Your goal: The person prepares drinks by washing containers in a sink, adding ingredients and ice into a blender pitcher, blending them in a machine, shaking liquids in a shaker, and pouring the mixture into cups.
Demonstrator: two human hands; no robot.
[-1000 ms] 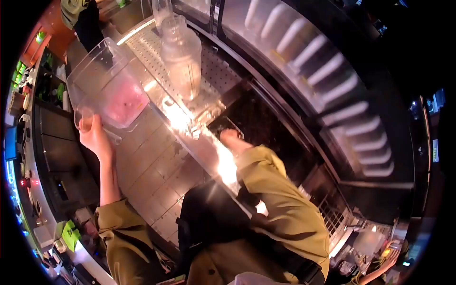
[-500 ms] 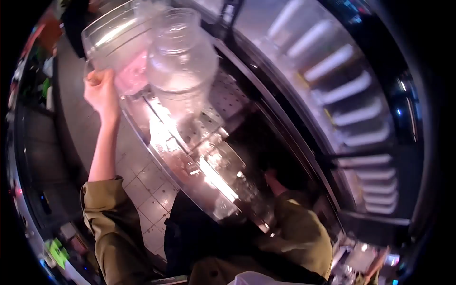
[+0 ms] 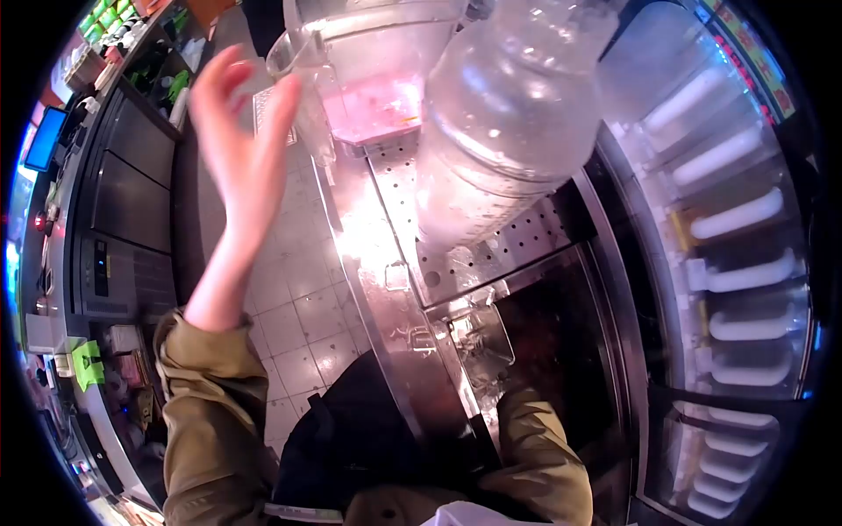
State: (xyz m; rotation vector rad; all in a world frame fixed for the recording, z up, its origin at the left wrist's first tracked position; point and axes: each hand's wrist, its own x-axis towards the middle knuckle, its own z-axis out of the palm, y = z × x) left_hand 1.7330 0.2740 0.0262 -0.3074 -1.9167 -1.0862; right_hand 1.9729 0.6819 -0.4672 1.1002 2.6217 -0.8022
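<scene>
My left hand [image 3: 246,145] is raised on the left with thumb and fingers apart, holding nothing. Just right of it is a clear pitcher [image 3: 373,48] with pink contents at the bottom, standing on the perforated metal drainboard. A large clear, rounded container [image 3: 517,114] stands to the right of the pitcher. My right sleeve [image 3: 535,430] reaches down into a dark metal basin [image 3: 561,307]; the hand at its end is hidden. Near that sleeve, a clear angular plastic piece [image 3: 482,337] lies at the basin's left side.
A metal counter edge [image 3: 368,289] runs along the basin's left side. White curved handles [image 3: 741,215] line the right. Tiled floor [image 3: 298,289] lies left of the counter, with steel cabinets [image 3: 132,202] and a bright green item [image 3: 88,364] beyond.
My left hand has let go of the clear pitcher's side and opened. My view has shifted and turned, bringing the containers closer to the middle. My right hand has gone out of sight in the basin.
</scene>
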